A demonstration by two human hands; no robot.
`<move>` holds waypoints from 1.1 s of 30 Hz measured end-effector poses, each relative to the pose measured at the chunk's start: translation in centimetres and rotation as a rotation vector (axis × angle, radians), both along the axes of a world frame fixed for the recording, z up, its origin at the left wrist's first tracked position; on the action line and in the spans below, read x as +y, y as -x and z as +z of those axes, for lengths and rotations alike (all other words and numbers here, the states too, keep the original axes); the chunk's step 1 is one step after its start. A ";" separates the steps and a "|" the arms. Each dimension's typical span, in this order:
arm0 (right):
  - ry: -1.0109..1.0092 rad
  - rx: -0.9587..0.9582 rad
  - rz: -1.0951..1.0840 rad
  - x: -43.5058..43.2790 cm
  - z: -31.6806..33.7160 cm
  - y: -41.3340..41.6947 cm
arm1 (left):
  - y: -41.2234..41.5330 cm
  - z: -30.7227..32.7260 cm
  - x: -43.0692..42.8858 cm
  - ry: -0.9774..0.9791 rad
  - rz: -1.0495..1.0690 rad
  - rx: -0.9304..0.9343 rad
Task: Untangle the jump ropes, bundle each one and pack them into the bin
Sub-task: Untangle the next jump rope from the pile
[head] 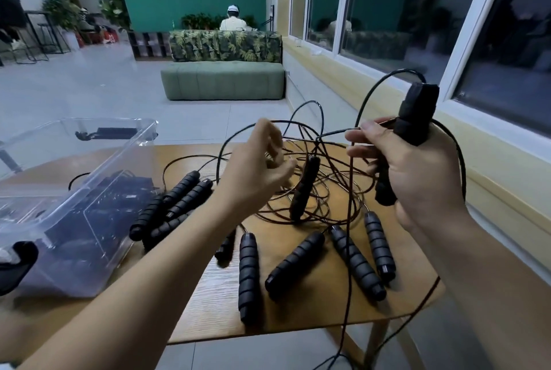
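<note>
Nearest, on the light wooden table: four ribbed black foam jump-rope handles. My right hand grips two more. My left hand, fingers half curled, is at the tangled black cords; I cannot tell whether it holds them. Left: one clear plastic bin with bundled ropes inside.

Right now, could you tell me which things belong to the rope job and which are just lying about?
Job: tangled ropes, held handles in the right hand, loose handles, clear bin.
Lying about: green sofa, leaf-print cushions, potted plants.

One clear bin, one wooden table, roughly a dozen black rope handles
</note>
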State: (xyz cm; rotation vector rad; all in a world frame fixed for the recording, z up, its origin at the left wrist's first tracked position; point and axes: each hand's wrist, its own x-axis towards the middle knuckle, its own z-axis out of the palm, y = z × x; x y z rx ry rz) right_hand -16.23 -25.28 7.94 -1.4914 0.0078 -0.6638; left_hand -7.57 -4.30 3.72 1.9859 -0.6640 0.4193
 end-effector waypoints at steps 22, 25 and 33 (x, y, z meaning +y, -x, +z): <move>0.015 0.001 0.047 -0.1 -0.1 0.7 | -0.9 -5.4 -5.0 -0.678 0.111 -0.122; 0.023 -0.008 0.053 -0.1 -0.1 0.9 | -1.2 -5.8 -5.2 -0.691 0.179 -0.107; 0.006 -0.029 0.059 0.0 0.1 1.1 | -2.2 -6.7 -4.8 -0.535 0.273 0.004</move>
